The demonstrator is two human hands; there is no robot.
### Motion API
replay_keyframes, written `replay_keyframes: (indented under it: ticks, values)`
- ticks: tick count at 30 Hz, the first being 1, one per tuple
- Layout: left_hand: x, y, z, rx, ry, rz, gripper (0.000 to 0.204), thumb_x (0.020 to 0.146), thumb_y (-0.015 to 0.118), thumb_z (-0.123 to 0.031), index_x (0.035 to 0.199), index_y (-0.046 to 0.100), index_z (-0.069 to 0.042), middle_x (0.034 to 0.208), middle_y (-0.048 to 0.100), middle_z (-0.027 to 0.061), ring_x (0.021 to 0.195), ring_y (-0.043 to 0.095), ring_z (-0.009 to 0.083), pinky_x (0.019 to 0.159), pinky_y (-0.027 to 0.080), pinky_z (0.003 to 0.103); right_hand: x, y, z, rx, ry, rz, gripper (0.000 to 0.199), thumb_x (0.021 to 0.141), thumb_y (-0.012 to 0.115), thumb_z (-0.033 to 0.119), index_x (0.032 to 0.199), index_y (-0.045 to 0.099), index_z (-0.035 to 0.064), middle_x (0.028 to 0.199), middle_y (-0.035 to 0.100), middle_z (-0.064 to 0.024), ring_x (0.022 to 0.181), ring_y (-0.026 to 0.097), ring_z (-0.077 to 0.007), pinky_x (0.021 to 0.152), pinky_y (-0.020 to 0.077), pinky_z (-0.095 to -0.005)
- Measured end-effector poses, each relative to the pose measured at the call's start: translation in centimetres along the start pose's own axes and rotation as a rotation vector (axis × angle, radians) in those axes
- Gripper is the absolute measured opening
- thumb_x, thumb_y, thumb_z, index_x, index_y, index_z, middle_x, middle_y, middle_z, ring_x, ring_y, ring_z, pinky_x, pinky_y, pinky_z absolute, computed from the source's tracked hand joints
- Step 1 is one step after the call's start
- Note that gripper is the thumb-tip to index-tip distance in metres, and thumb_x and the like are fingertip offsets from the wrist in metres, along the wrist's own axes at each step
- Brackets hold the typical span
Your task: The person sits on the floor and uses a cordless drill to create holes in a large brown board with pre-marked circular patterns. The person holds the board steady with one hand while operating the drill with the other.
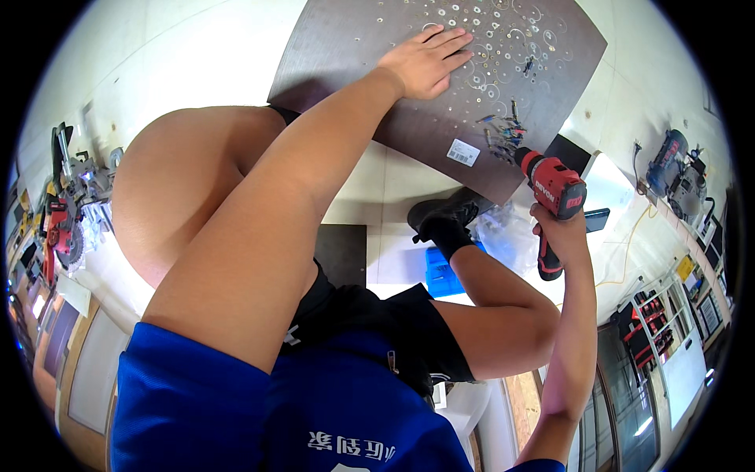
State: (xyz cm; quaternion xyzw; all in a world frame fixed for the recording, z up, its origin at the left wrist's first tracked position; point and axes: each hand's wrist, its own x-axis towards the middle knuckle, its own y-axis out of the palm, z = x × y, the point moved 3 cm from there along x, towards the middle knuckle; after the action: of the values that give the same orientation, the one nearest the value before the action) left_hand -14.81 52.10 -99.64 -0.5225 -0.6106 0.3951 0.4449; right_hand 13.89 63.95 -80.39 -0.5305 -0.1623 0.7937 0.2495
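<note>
A dark brown board lies at the top middle, dotted with drilled holes and pale circular marks. My left hand rests flat on it, fingers stretched out, palm down. My right hand is wrapped round the grip of a red and black cordless drill. The drill's chuck is over the board's near right corner, close to a cluster of loose drill bits. Whether a bit sits in the chuck, I cannot tell. A white label is stuck near the board's front edge.
A blue plastic case and clear plastic wrapping lie near my black shoe. A dark phone-like slab is right of the drill. Far left stands a red saw with its round blade showing; power tools line the right.
</note>
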Motion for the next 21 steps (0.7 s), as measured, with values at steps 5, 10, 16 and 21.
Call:
replay_keyframes:
  ticks: [5, 10, 16, 21]
  values:
    - [-0.2, 0.0, 0.1, 0.018, -0.006, -0.003, 0.057, 0.094, 0.053, -0.024, 0.149, 0.053, -0.009, 0.166, 0.038, 0.0108, 0.156, 0.03, 0.024, 0.129, 0.023, 0.046, 0.1, 0.5, -0.2, 0.023, -0.048, -0.003, 0.027, 0.085, 0.071, 0.005, 0.111, 0.063, 0.0007, 0.083, 0.067, -0.0057, 0.06, 0.066, -0.0149, 0.056, 0.0542, -0.0305]
    - [0.0, -0.2, 0.1, 0.023, -0.002, -0.015, 0.057, 0.094, 0.053, -0.024, 0.148, 0.054, -0.009, 0.165, 0.039, 0.0112, 0.156, 0.03, 0.024, 0.129, 0.024, 0.046, -0.1, 0.3, -0.1, -0.015, 0.001, -0.014, 0.032, 0.085, 0.069, 0.006, 0.116, 0.062, 0.0002, 0.084, 0.069, -0.0065, 0.06, 0.067, -0.0152, 0.057, 0.055, -0.0318]
    - [0.0, -0.1, 0.2, 0.008, -0.009, -0.015, 0.057, 0.093, 0.053, -0.023, 0.148, 0.054, -0.008, 0.165, 0.039, 0.0111, 0.156, 0.03, 0.0239, 0.129, 0.024, 0.046, -0.3, 0.3, -0.6, -0.125, -0.116, -0.007, 0.036, 0.086, 0.071, 0.006, 0.119, 0.059, -0.0006, 0.089, 0.068, -0.0076, 0.064, 0.069, -0.0158, 0.057, 0.0561, -0.0317]
    - [-0.1, -0.2, 0.1, -0.008, -0.009, 0.005, 0.058, 0.093, 0.053, -0.024, 0.149, 0.053, -0.008, 0.166, 0.038, 0.0107, 0.157, 0.029, 0.0238, 0.129, 0.023, 0.045, -1.3, 0.6, 0.1, -0.065, -0.103, -0.069, 0.03, 0.084, 0.07, 0.006, 0.114, 0.067, 0.0018, 0.079, 0.07, -0.0091, 0.061, 0.068, -0.0165, 0.061, 0.0546, -0.0337]
